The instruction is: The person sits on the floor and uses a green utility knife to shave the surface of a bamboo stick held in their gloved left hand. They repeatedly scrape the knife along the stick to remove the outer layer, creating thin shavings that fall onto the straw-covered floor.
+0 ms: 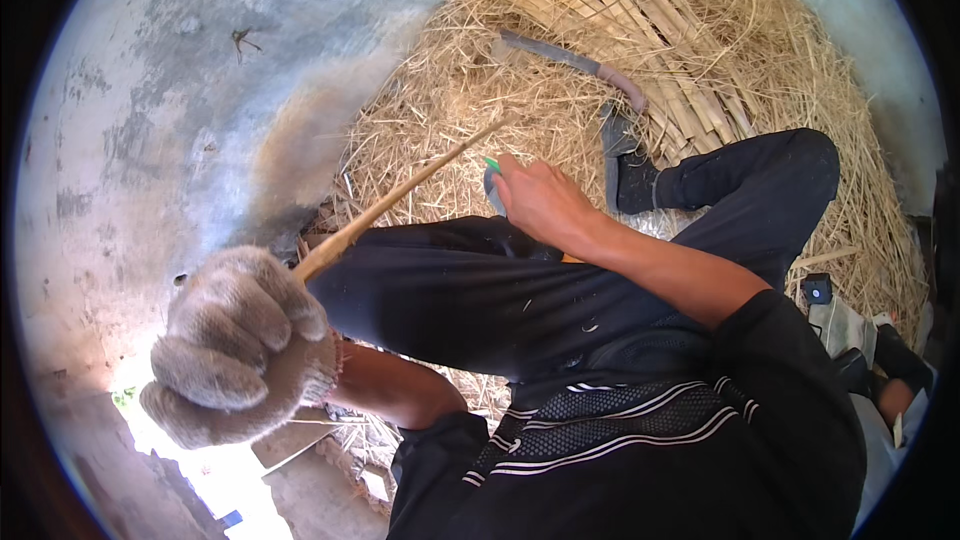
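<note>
My left hand (240,350), in a thick grey knitted glove, is closed on the lower end of a long split-bamboo strip (390,202). The strip slants up and away to the right, its thin tip over the shavings. My bare right hand (545,202) is beyond my bent leg, to the right of the strip and apart from it. Its fingers are curled round a small tool with a green end (491,165); the rest is mostly hidden by the hand. Whether the grey patch just below the green end belongs to the tool, I cannot tell.
A long-bladed knife (552,49) with a curved brown handle lies on the shavings (420,105), beside a pile of bamboo strips (640,15). A worn wall (200,120) rises at left. Another person's hand (895,398) shows at the right edge, near a small black box (817,288).
</note>
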Demonstrator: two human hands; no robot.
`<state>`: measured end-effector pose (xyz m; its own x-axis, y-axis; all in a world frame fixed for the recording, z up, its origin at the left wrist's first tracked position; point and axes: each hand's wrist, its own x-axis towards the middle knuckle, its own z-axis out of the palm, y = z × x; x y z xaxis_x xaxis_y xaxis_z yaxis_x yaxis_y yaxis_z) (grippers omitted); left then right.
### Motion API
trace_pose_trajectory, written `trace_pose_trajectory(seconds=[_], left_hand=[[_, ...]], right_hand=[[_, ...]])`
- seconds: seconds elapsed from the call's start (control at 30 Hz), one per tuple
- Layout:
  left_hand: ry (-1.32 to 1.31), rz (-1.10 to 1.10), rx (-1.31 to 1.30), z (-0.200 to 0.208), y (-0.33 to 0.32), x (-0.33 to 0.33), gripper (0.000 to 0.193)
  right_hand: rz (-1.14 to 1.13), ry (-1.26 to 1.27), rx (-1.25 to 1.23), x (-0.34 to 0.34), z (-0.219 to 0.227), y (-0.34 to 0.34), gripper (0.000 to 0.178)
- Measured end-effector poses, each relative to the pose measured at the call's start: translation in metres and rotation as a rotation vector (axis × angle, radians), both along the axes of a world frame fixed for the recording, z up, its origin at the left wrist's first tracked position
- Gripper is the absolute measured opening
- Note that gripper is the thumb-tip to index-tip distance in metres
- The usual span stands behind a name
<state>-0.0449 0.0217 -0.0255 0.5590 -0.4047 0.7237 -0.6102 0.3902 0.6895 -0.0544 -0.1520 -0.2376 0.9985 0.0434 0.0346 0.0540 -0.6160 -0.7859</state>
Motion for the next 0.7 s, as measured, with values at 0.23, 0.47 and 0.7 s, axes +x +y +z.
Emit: trace_pose_trajectory(seconds=[0.23, 0.47, 0.7], left_hand=[[0.042, 0.134, -0.125, 0.001, -0.008, 0.004, 0.046], [0.041, 0.263, -0.181, -0.003, 0.002, 0.004, 0.052], [0.118, 0.441, -0.343, -0.001, -0.007, 0.006, 0.042]], right_hand=[[0.139, -0.179, 0.270, -0.017, 0.050, 0.023, 0.022], [0.119, -0.112, 0.122, 0.007, 0.020, 0.018, 0.023], [0.038, 0.034, 0.053, 0.034, -0.011, 0.019, 0.027]])
